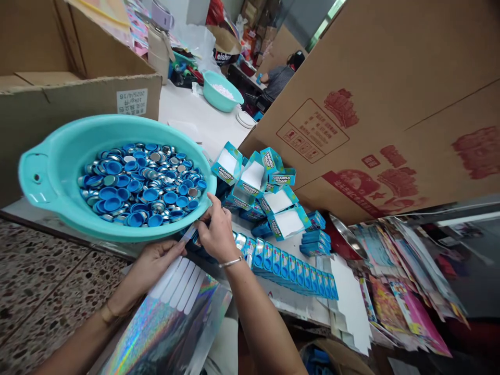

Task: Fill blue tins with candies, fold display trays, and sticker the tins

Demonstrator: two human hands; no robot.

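In the head view my left hand [159, 259] is closed in a pinch at one end of a narrow pale strip [189, 233]. The strip's other end is between the fingers of my right hand [217, 229], which is at the near right rim of a turquoise basin [66, 208]. Many small round blue-and-silver lids [150, 195] fill the basin. Below my hands lies a shiny holographic sheet [156, 333] with several white strips [183, 285] side by side along its top edge. Right of my right hand runs a row of small blue packs [289, 266].
Blue display boxes [252, 176] stand behind the row. A large carton [390, 104] walls the right, another carton [89, 99] the left. Farther back are a second basin [213, 78] and a seated person [279, 80]. Printed bags [406, 307] lie at the right.
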